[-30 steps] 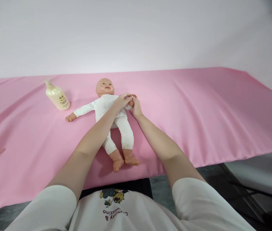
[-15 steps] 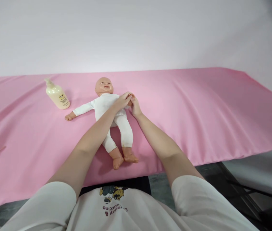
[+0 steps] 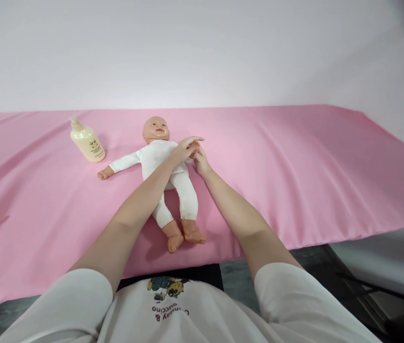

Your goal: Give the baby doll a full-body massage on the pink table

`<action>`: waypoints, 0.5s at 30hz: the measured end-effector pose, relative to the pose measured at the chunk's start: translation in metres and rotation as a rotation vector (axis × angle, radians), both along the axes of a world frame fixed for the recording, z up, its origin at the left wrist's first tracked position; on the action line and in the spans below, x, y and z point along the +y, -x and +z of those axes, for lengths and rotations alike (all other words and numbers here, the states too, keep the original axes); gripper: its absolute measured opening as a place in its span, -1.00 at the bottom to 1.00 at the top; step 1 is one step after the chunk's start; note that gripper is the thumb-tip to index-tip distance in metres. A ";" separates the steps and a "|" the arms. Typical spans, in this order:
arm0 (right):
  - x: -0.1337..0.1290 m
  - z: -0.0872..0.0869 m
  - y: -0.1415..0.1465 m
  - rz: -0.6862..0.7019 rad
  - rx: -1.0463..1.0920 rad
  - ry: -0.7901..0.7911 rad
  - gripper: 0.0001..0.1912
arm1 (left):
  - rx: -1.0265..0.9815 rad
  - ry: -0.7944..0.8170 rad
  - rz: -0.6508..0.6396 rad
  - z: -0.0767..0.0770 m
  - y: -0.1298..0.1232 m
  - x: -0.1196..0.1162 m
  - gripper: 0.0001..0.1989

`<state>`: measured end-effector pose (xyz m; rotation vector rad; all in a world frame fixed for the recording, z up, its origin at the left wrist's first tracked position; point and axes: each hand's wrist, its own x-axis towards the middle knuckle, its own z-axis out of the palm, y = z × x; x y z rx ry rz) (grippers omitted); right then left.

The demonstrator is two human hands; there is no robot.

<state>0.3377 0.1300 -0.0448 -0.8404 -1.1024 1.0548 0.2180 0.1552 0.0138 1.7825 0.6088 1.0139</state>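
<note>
A bald baby doll (image 3: 155, 155) in a white cloth suit lies on its back, head towards the wall and bare feet towards me. Both my hands meet at the doll's hand on the right side of the picture. My left hand (image 3: 183, 150) reaches across the doll's chest and holds that small hand, with one finger stretched out past it. From the right, my right hand (image 3: 202, 163) grips the same doll hand, its fingers bent around it. Most of the doll's hand is hidden between my fingers. Its other arm lies stretched out on the cloth.
A pump bottle (image 3: 88, 143) of pale yellow liquid stands left of the doll's head. Pink cloth (image 3: 295, 176) with soft folds covers the table. A white wall (image 3: 202, 52) rises behind it, and the table's front edge runs close to my body.
A finger of my left hand has straightened out to the right over the doll's hand. My right fingers have shifted slightly lower. The doll and bottle stay in place.
</note>
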 end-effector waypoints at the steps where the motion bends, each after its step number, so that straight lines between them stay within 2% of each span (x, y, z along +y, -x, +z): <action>1: 0.000 0.001 0.000 -0.004 0.011 0.004 -0.64 | -0.001 0.005 0.006 -0.001 -0.001 0.000 -0.58; 7: 0.003 0.001 0.002 0.050 0.062 0.009 -0.51 | 0.014 0.092 0.036 0.002 -0.002 -0.001 -0.83; 10: 0.004 -0.001 0.003 0.059 0.091 -0.024 -0.52 | 0.022 0.088 0.032 0.005 -0.001 -0.002 -0.85; 13: 0.004 -0.002 0.003 0.018 0.091 -0.038 -0.58 | -0.001 0.086 -0.001 0.005 0.000 -0.002 -0.85; 15: 0.005 -0.003 0.003 -0.007 0.076 -0.029 -0.55 | -0.038 0.097 -0.010 0.004 -0.001 -0.002 -0.86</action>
